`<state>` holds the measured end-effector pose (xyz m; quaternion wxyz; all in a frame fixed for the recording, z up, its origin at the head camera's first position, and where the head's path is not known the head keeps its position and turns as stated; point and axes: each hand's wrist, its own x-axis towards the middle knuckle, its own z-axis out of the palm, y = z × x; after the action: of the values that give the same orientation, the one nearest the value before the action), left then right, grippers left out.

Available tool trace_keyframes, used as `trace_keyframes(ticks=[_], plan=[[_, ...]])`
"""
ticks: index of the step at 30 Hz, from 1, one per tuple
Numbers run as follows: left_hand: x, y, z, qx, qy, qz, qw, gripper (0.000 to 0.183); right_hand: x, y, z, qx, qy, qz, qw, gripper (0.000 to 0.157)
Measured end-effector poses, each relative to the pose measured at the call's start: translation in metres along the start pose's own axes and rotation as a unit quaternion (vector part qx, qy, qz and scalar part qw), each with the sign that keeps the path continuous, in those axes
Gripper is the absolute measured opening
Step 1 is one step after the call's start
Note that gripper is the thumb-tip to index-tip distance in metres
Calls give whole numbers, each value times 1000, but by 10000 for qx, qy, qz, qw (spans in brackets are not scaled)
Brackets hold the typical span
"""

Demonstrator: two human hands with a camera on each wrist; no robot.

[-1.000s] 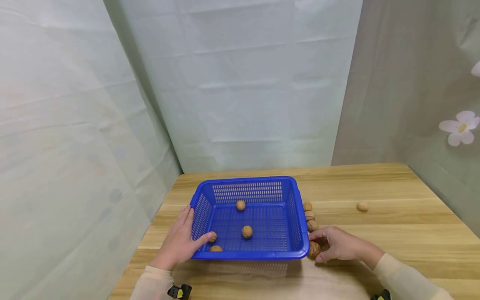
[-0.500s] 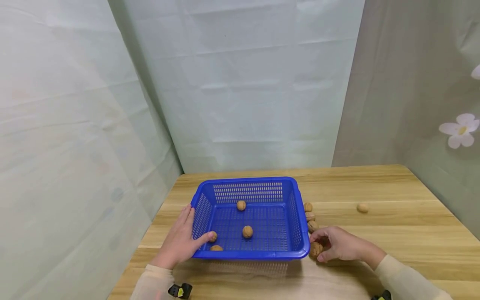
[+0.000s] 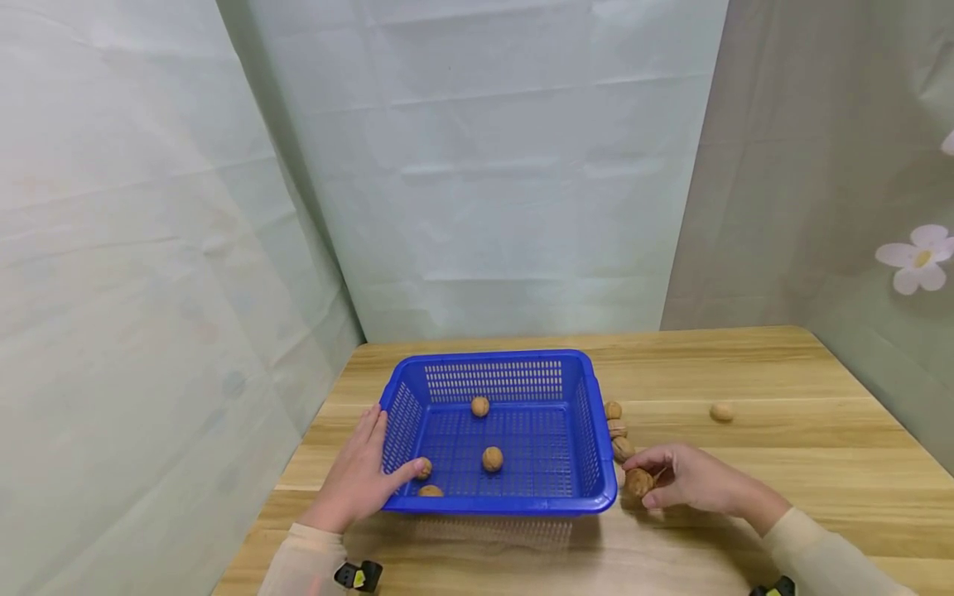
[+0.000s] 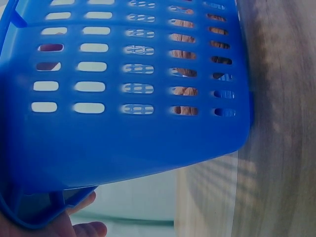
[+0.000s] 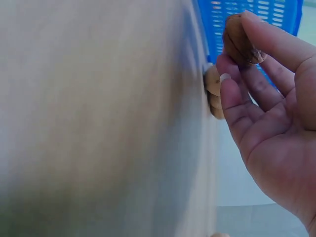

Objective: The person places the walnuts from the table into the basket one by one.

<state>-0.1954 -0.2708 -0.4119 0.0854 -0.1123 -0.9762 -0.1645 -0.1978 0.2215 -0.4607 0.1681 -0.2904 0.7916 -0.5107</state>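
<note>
A blue plastic basket (image 3: 495, 505) with slotted walls sits on the wooden table, several walnuts inside, one of them a walnut (image 3: 492, 459) near its middle. At its left rim my left hand (image 3: 356, 480) grips the side, thumb over the rim and fingers along the outside; the left wrist view shows the basket wall (image 4: 123, 143) close up. My right hand (image 3: 693, 480) pinches a walnut (image 5: 239, 42) between thumb and fingers, just right of the basket's near right corner. Beyond that hand, a short row of walnuts (image 3: 618, 429) lies along the basket's right wall.
A lone walnut (image 3: 721, 411) lies farther right on the wooden table (image 3: 782, 472). Pale cloth (image 3: 507, 165) hangs behind the table and on the left, and a flower-patterned cloth (image 3: 805, 207) hangs on the right.
My right hand has drawn the pinched walnut right and slightly away from the basket wall, out of the row. The left hand and basket have stayed in place.
</note>
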Motion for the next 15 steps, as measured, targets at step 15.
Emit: trace_keyframes(ticks=[15], plan=[[1,0,-1,12,-47,-17,10000,111,6,-40,-34,-212,953,-242,9949,51]])
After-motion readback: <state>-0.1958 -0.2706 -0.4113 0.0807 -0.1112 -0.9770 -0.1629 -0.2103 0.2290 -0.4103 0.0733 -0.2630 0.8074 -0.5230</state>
